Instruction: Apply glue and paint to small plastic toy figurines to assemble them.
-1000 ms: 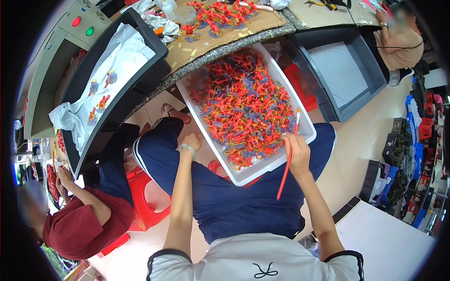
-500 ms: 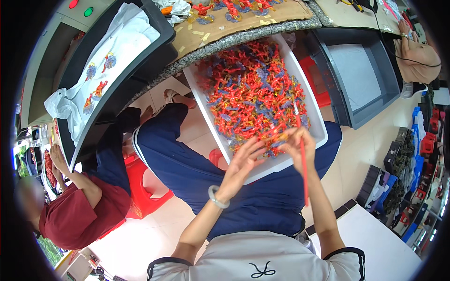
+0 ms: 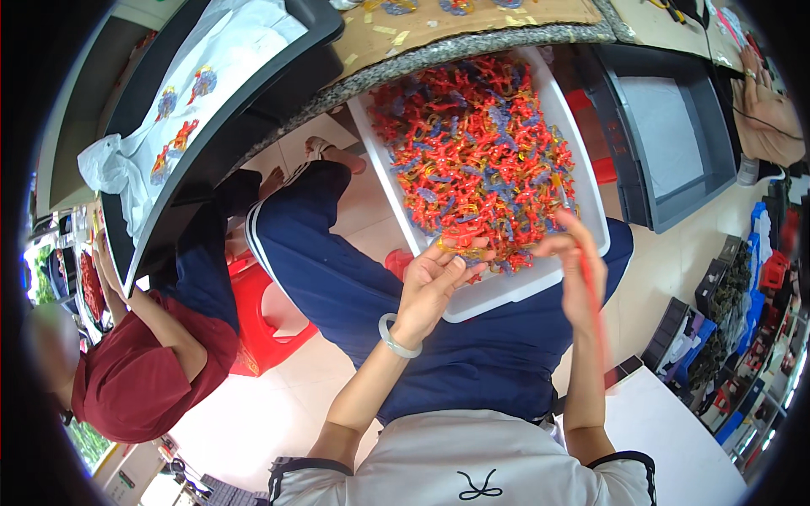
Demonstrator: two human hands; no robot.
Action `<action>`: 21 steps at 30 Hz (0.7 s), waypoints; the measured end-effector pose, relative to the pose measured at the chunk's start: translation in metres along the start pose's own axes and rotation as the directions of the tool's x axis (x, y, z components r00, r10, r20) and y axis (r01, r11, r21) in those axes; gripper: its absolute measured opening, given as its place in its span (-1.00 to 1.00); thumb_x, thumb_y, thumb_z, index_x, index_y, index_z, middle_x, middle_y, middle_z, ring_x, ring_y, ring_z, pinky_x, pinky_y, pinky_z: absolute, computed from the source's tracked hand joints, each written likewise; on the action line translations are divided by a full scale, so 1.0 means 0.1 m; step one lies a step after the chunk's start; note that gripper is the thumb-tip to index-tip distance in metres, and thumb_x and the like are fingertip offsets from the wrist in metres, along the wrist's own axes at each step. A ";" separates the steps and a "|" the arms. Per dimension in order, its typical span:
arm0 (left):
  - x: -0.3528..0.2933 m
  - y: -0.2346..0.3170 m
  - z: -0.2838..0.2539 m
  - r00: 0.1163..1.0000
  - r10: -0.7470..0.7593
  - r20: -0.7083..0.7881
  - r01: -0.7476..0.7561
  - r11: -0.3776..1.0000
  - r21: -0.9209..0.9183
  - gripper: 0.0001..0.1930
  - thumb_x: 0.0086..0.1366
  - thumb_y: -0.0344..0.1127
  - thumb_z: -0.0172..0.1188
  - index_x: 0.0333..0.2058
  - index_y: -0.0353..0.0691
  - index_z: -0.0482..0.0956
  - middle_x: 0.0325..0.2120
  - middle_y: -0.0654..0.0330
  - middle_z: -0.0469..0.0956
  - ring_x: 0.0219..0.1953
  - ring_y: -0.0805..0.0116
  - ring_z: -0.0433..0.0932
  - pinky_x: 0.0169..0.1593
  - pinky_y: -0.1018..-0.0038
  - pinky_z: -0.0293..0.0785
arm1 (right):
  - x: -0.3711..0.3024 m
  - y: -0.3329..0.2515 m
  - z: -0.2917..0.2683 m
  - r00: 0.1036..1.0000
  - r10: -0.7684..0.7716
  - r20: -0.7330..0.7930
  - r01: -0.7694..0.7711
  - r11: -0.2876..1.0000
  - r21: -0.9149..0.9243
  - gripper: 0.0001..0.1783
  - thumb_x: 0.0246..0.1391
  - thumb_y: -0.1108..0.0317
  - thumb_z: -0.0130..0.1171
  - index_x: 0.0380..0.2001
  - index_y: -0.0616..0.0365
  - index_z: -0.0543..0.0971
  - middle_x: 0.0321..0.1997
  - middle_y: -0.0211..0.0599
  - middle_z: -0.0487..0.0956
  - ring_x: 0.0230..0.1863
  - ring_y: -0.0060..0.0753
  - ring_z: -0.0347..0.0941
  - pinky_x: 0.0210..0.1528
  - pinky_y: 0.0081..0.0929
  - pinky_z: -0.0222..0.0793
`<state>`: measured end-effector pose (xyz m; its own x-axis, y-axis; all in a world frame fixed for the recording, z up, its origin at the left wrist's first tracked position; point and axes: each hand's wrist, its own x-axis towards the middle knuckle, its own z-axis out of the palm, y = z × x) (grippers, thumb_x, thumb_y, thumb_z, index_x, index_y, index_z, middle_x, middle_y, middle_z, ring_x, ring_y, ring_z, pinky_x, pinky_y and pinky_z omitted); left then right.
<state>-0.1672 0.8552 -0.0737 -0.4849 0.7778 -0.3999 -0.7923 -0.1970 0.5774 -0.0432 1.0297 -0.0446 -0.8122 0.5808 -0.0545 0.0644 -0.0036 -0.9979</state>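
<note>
My left hand point(image 3: 428, 288) pinches a small red and clear-yellow plastic figure point(image 3: 464, 244) between thumb and fingers, above the near end of a white tub point(image 3: 498, 302). A heap of similar red, yellow and translucent blue figures point(image 3: 481, 160) fills that tub, which rests at my lap. To the right, over the tub's near corner, my right hand point(image 3: 580, 274) is closed around a long, thin red-handled tool point(image 3: 601, 329). Motion smears this tool, and its kind cannot be made out.
At left, a dark tray point(image 3: 228, 114) lined with white sheeting holds several figures. A grey bin point(image 3: 629, 160) stands right of the tub. Beyond lies a stone-edged worktable point(image 3: 472, 35). A person in a maroon shirt point(image 3: 160, 367) sits at left; another person's arm point(image 3: 764, 118) shows far right.
My hands have moved apart: the left keeps the figure, while the right has swung rightward with the red tool. The whole view has shifted slightly.
</note>
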 end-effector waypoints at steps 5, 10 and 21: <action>-0.08 0.08 -0.01 0.996 0.051 -0.077 -0.044 0.995 0.085 -0.72 0.33 -0.48 0.00 0.00 -0.43 0.40 -0.04 -0.01 0.51 -0.02 0.12 0.54 0.06 0.34 0.48 | -0.05 -0.23 0.02 0.993 -0.119 0.023 0.111 0.972 0.207 -0.46 0.29 0.08 -0.10 0.04 0.40 0.42 -0.39 -0.20 0.54 -0.40 -0.44 0.48 -0.25 -0.49 0.40; -0.14 0.15 0.11 0.986 0.045 -0.158 -0.017 0.984 0.177 -0.77 0.27 -0.59 -0.02 -0.10 -0.45 0.46 -0.17 -0.04 0.57 -0.16 0.18 0.61 -0.12 0.45 0.58 | -0.04 -0.39 0.26 0.994 -0.080 0.073 0.084 0.995 -0.054 -0.82 0.17 0.48 0.07 -0.23 0.36 0.57 -0.36 -0.21 0.56 -0.44 -0.51 0.49 -0.38 -0.63 0.42; -0.17 0.09 0.09 0.993 0.064 -0.101 -0.031 0.953 0.301 -0.82 0.26 -0.60 -0.01 -0.16 -0.43 0.47 -0.23 -0.01 0.60 -0.20 0.25 0.62 -0.17 0.47 0.59 | 0.11 -0.62 0.29 0.928 -0.217 0.304 0.311 0.899 -0.308 -0.85 -0.08 0.66 0.07 -0.40 0.29 0.56 -0.47 -0.18 0.54 -0.47 -0.35 0.47 -0.38 -0.50 0.37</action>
<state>-0.1626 0.8457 -0.0551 -0.5699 0.6990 -0.4320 -0.6289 -0.0326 0.7768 -0.0726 1.0124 0.0154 -0.9438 0.2917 0.1552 -0.0161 0.4285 -0.9034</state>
